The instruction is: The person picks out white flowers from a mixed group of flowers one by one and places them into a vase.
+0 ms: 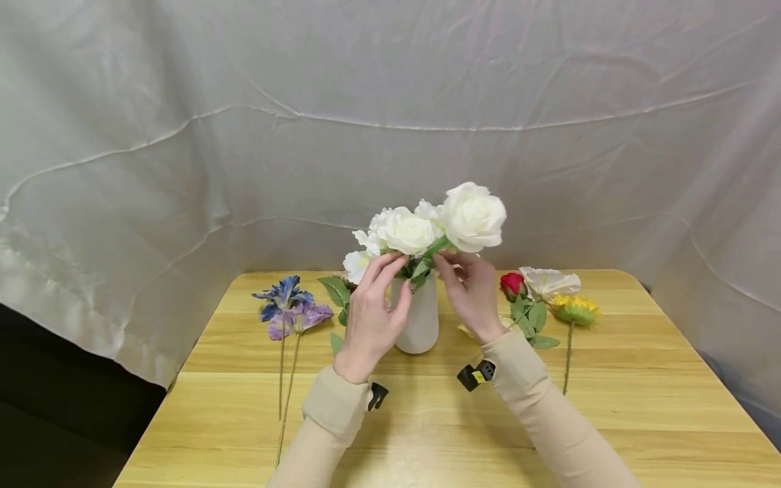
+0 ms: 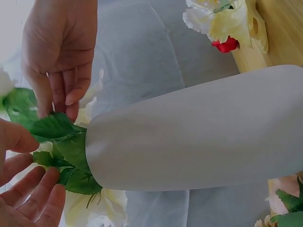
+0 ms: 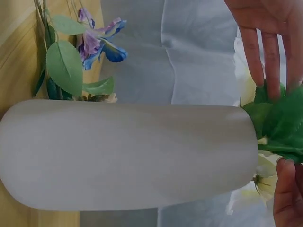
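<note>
A white vase [image 1: 417, 318] stands upright on the table, holding several white flowers [image 1: 405, 230] and green leaves [image 2: 71, 151] at its mouth. One large white rose [image 1: 473, 217] leans out to the right above the others. My right hand [image 1: 468, 288] pinches that rose's green stem [image 1: 436, 245] just above the rim. On the other side of the mouth, my left hand [image 1: 375, 315] has its fingers spread and slightly bent beside the leaves and blooms. The right wrist view shows the right hand's fingertips [image 3: 284, 165] against the stem and leaf; part of the grip is hidden.
Blue and purple flowers [image 1: 291, 305] lie at the left on long stems. To the right are a red rose [image 1: 512, 285], a white flower [image 1: 549, 281] and a yellow flower [image 1: 575, 309]. Leaves [image 1: 335, 290] lie behind the left hand. A grey curtain [image 1: 390, 102] surrounds the table.
</note>
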A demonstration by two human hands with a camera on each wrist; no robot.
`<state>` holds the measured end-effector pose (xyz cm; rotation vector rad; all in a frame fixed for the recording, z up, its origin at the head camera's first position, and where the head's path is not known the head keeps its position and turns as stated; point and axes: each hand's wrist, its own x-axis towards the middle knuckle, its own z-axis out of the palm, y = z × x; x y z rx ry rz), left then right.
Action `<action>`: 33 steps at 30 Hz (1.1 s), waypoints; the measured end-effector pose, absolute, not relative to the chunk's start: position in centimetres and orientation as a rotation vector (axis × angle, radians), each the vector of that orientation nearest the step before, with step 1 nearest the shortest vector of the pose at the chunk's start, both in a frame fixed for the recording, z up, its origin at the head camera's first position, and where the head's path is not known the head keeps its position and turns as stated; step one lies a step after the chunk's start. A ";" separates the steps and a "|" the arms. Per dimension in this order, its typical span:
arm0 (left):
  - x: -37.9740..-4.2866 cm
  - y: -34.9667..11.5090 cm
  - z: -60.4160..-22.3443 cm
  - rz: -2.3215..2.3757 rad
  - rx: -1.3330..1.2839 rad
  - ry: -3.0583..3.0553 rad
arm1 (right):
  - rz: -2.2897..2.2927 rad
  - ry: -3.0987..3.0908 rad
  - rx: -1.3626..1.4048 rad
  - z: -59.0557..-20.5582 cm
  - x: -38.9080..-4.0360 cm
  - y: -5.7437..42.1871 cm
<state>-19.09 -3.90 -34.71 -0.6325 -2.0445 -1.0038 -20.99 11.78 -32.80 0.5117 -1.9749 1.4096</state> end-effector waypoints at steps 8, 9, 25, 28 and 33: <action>-19.1 -3.9 -34.8 -1.003 -0.624 -2.053 | 1.311 -2.080 0.526 -35.0 -22.7 12.0; -19.1 -3.9 -34.8 -1.004 -0.625 -2.054 | 1.313 -2.100 0.532 -35.1 -22.7 12.0; -19.2 -4.0 -34.9 -1.020 -0.615 -2.062 | 1.423 -2.152 0.569 -35.8 -22.8 12.0; -19.2 -4.1 -34.9 -1.019 -0.619 -2.061 | 1.466 -2.103 0.531 -35.9 -22.6 12.0; -19.2 -4.2 -34.9 -1.016 -0.614 -2.050 | 1.537 -2.012 0.477 -34.8 -21.4 11.6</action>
